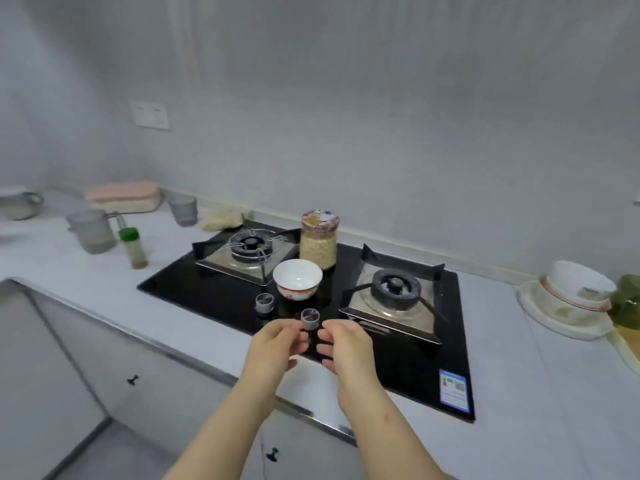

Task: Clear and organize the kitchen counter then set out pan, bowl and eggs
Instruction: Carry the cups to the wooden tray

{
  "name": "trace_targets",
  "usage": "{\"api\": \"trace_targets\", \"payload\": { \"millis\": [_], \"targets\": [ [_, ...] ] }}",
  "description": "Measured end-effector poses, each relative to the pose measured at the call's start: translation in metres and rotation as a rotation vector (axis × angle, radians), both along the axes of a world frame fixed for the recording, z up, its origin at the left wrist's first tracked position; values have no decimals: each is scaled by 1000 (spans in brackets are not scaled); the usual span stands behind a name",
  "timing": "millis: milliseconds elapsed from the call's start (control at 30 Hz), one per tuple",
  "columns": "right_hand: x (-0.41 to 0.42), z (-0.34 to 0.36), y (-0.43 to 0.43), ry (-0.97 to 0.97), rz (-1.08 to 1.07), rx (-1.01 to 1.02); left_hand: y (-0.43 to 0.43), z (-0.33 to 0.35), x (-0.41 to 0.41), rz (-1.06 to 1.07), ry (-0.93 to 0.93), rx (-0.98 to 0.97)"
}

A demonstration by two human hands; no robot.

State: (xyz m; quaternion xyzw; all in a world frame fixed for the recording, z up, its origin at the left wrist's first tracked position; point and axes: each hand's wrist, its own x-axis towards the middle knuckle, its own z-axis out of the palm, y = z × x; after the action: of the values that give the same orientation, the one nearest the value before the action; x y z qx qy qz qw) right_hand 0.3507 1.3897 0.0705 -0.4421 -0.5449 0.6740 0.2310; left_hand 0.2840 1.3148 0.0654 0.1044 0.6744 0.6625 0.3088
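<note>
Hovering over the hob's (194, 289) front, our left hand (277, 344) and right hand (343, 344) flank a knob (310, 318). Their fingers are loosely curled and hold nothing; whether they touch it we cannot tell. The bowl (298, 284) sits mid-hob, just before a jar (318, 239).

Straight beyond the fingers (287, 325) a bowl (298, 284) and a jar (318, 244) block the way, and a burner (394, 292) stands to their right; left of the fingers the bench (173, 323) lies bare.
</note>
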Motion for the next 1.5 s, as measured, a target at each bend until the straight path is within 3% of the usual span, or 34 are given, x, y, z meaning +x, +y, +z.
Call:
{"api": "trace_targets", "payload": {
  "millis": [367, 733, 1033, 1233, 1400, 1500],
  "targets": [
    [-226, -2, -207, 42, 403, -27, -223, 3, -194, 381, 110, 11],
    [-423, -8, -326, 5, 511, -102, -352, 1, -378, 554, 94, -52],
    [-582, -26, -296, 40, 545, -81, -344, -14, -525, 660, 81, -33],
    [-668, -27, -224, 65, 433, 6, -278, -21, -617, 567, 91, -82],
    [-705, -22, -177, 37, 301, 86, -222, -29, -664, 410, 245, -214],
    [-722, -22, -152, 51, 221, 120, -183, -39, -685, 321, 464, -360]
  ]
}}
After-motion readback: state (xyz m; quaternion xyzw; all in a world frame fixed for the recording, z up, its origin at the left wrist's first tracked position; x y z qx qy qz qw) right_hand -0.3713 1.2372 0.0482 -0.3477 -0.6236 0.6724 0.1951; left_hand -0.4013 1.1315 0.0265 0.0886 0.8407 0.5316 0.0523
